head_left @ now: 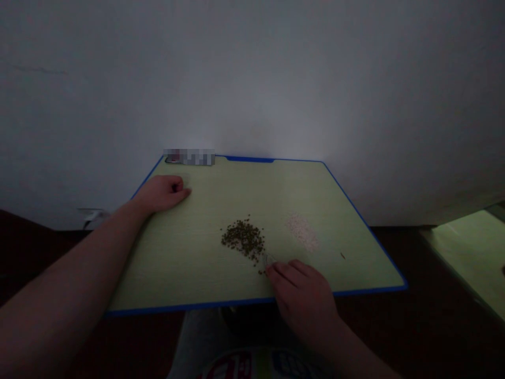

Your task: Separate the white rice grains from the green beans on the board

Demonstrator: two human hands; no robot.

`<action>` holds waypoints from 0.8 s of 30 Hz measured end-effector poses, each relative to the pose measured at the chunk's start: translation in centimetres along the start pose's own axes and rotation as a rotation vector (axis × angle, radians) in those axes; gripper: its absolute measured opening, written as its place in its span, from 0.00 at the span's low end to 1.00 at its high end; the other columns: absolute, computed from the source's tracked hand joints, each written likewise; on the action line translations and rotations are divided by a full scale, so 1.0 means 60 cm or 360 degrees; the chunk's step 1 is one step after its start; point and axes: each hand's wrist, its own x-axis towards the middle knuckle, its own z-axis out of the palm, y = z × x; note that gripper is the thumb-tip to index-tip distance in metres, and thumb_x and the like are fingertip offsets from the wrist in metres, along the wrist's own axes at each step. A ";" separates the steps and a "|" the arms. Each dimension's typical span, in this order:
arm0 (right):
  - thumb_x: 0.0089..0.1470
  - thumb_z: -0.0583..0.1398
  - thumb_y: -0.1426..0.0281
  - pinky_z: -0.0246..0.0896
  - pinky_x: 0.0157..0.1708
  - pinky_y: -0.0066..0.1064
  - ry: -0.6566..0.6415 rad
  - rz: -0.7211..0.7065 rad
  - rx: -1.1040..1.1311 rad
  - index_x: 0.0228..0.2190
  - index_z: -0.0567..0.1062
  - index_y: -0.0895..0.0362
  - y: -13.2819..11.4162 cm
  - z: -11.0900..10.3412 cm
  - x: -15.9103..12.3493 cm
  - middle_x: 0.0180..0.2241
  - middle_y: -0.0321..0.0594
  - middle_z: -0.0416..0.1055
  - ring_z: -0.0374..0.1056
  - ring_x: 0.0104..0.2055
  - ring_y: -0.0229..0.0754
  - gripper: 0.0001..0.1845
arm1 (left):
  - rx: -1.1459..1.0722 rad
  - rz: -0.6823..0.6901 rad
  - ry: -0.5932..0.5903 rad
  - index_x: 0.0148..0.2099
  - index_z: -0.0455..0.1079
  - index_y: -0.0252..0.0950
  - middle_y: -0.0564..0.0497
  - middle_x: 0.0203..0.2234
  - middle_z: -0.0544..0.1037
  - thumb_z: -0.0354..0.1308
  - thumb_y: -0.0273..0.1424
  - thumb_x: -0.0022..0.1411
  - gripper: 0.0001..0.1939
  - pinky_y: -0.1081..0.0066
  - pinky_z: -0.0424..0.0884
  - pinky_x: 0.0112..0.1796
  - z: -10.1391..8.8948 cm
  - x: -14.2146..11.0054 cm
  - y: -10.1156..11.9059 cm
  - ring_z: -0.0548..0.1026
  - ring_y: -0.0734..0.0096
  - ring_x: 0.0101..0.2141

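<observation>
My right hand [302,287] is closed in a pinch at the near side of the table, holding small thin tweezers [269,259], whose shiny tips are only faintly visible. The tips sit at the lower right edge of a loose pile of small dark green-brown beans [242,237], with a few pale grains among them. To the right of it lies a separate spread of small white grains [303,231], like rice. My left hand [163,192] rests on the table's far left part, fingers curled into a loose fist, thumb pointing right, nothing visible in it.
The pale table top [189,273] has a blue rim and stands against a grey wall [252,79]. A blurred-out flat object [189,157] lies at its far left corner. A small brown sliver [343,256] is on the right. A plug [92,215] shows on the wall at left.
</observation>
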 end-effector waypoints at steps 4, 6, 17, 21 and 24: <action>0.54 0.58 0.84 0.70 0.34 0.36 -0.0054 0.0035 -0.0043 0.42 0.83 0.60 0.010 0.002 0.000 0.37 0.42 0.84 0.74 0.33 0.45 0.18 | 0.0007 0.0002 -0.0009 0.27 0.62 0.40 0.51 0.20 0.67 0.50 0.51 0.56 0.19 0.67 0.60 0.30 -0.001 0.000 0.001 0.66 0.66 0.25; 0.54 0.58 0.84 0.71 0.34 0.36 -0.0086 0.0059 -0.0075 0.42 0.83 0.60 0.014 0.003 0.000 0.38 0.43 0.84 0.75 0.33 0.46 0.19 | 0.0018 -0.0015 -0.0014 0.27 0.63 0.40 0.51 0.20 0.67 0.50 0.51 0.56 0.19 0.67 0.60 0.31 -0.002 0.000 0.003 0.67 0.66 0.25; 0.58 0.58 0.81 0.72 0.34 0.39 -0.0036 0.0211 -0.0267 0.42 0.85 0.62 0.044 -0.010 0.001 0.37 0.45 0.85 0.76 0.33 0.48 0.16 | 0.0026 0.0007 0.0011 0.28 0.65 0.40 0.50 0.21 0.69 0.50 0.51 0.56 0.19 0.66 0.60 0.31 0.003 0.002 -0.004 0.68 0.64 0.26; 0.58 0.58 0.83 0.72 0.34 0.35 -0.0077 0.0091 -0.0133 0.44 0.84 0.61 0.020 -0.005 0.001 0.38 0.44 0.85 0.76 0.32 0.45 0.17 | 0.0012 -0.0006 0.0015 0.27 0.64 0.40 0.50 0.21 0.69 0.50 0.51 0.56 0.19 0.66 0.60 0.31 0.003 0.001 -0.004 0.68 0.64 0.26; 0.56 0.59 0.84 0.72 0.35 0.35 -0.0151 0.0030 -0.0103 0.45 0.83 0.62 0.007 0.008 0.007 0.39 0.46 0.85 0.76 0.34 0.45 0.18 | 0.0006 -0.0003 0.0006 0.28 0.64 0.41 0.50 0.20 0.68 0.50 0.51 0.56 0.19 0.66 0.60 0.31 0.000 0.000 -0.002 0.67 0.64 0.26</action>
